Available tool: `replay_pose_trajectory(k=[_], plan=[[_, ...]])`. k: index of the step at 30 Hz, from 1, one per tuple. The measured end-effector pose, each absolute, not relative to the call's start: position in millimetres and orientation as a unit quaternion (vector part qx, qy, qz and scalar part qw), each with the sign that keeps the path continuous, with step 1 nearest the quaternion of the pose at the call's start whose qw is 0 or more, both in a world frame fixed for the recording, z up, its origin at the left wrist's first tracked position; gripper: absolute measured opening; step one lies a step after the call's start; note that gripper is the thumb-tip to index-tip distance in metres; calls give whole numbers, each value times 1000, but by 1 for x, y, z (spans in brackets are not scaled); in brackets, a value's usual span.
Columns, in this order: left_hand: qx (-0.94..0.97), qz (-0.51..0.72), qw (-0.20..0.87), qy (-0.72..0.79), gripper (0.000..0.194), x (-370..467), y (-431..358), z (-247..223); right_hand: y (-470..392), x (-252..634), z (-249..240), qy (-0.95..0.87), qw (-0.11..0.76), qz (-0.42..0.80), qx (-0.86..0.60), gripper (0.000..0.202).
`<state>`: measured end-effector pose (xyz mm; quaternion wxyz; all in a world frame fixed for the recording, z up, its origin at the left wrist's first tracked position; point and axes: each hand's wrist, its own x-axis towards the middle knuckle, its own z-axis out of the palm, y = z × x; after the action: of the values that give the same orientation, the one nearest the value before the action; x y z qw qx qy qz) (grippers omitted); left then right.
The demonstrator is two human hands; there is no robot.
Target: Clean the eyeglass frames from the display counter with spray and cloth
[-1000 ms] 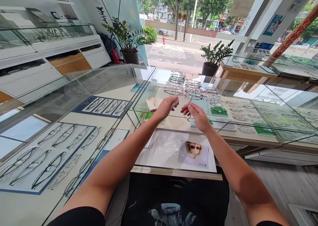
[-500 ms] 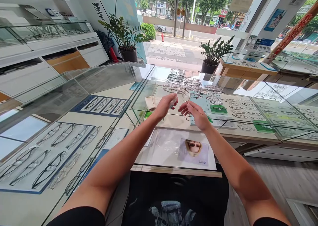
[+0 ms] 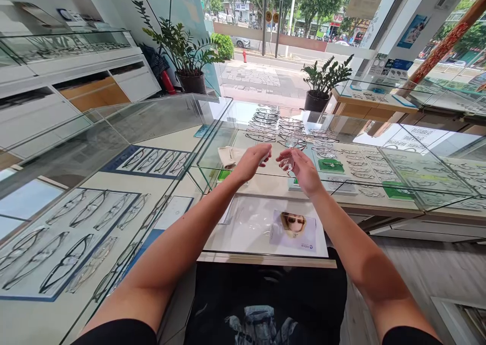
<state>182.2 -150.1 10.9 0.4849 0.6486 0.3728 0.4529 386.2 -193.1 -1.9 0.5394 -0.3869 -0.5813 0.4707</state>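
Note:
Both of my hands are raised over the glass counter, a short gap between them. In my right hand a pair of thin-rimmed eyeglasses is pinched; its outline is faint and partly covered by the fingers. My left hand is closed with curled fingers, and whatever it may hold is hidden from me. Just left of it, a cream-coloured cloth lies on the counter glass. Rows of eyeglass frames show beyond the hands.
A glass showcase with trays of eyeglasses runs along my left. In front of me lies a leaflet with a sunglasses picture. Green cases sit to the right. Potted plants stand by the window.
The eyeglasses, held upright between my hands earlier, are now lower and drawn in against my right hand's fingers. My left hand has barely moved. The view has shifted slightly.

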Motion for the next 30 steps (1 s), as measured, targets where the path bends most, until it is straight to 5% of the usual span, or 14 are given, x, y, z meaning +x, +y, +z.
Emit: replay_pose_trajectory(k=[3,9,21,30], plan=[[533,535,535,379,65,166,-128,13,-194,387,0,-578,542,479,-378,51],[387,697,455,397,68,118,-85,9,-196,387,0,-587,533,476,-380,50],[377,662,522,385,80,99,-88,15,-199,386,1,-539,557,522,-356,47],[400,655,496,406,65,101,-89,11,-201,384,3,-528,557,537,-351,47]])
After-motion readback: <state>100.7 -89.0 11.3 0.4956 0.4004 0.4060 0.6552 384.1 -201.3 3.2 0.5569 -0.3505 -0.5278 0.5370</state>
